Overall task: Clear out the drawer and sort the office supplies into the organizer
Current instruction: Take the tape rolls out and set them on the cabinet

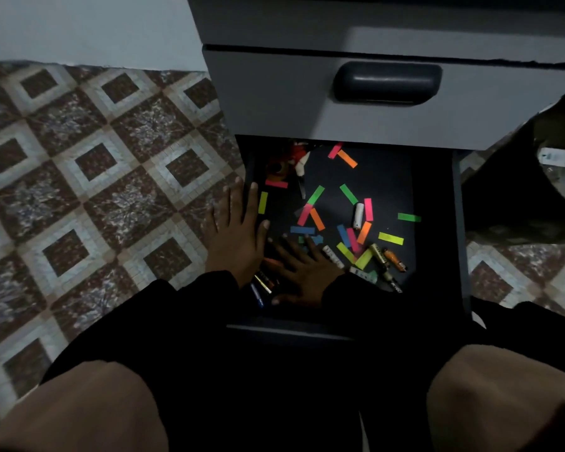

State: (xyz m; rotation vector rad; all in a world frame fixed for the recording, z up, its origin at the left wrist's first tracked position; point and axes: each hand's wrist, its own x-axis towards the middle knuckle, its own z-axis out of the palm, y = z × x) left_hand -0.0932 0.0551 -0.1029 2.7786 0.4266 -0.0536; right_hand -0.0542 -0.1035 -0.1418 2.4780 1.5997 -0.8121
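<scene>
Both hands are flat with fingers spread and hold nothing: your left hand lies over the drawer's left edge, your right hand on its floor. Sweep the paper strips together, then lift the batteries separately. No organizer shows.

Single head cam, wide-angle, looking steeply down & fwd into open drawer from close above. Left hand and right hand sitting mid-frame; closed drawer front lying beyond fingertips, knees at bottom edge.
</scene>
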